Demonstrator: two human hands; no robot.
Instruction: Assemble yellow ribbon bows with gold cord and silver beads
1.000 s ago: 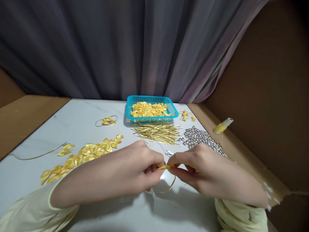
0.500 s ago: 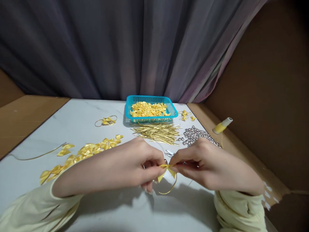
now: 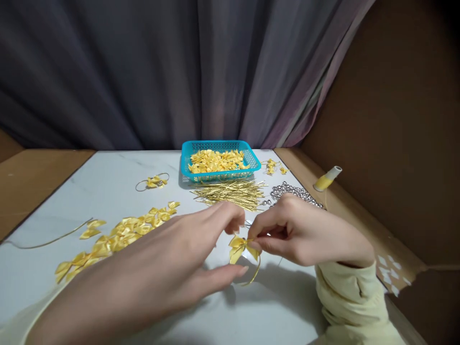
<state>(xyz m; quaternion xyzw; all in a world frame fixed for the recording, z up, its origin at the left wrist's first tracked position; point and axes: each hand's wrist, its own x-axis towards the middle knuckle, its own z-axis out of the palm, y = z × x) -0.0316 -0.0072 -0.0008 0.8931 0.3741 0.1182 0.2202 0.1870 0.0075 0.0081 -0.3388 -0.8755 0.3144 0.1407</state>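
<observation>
Between thumb and forefinger, my right hand pinches the right side of a yellow ribbon bow. A thin gold cord curves down from the bow above the tabletop. My left hand is just left of the bow, with thumb and forefinger spread apart and nothing held between them. Behind the hands lies a pile of gold cord pieces. Silver beads are heaped beyond my right hand. Loose yellow bows lie in a band beyond my left forearm.
A blue basket full of yellow bows stands at the back. One bow on a looped cord lies left of it, more bows to its right. A yellow thread spool stands on the cardboard at right, with white scraps nearer.
My left hand has let go of the bow and opened, its thumb and forefinger moving apart. My right hand keeps its pinch on the bow. The view has shifted slightly.
</observation>
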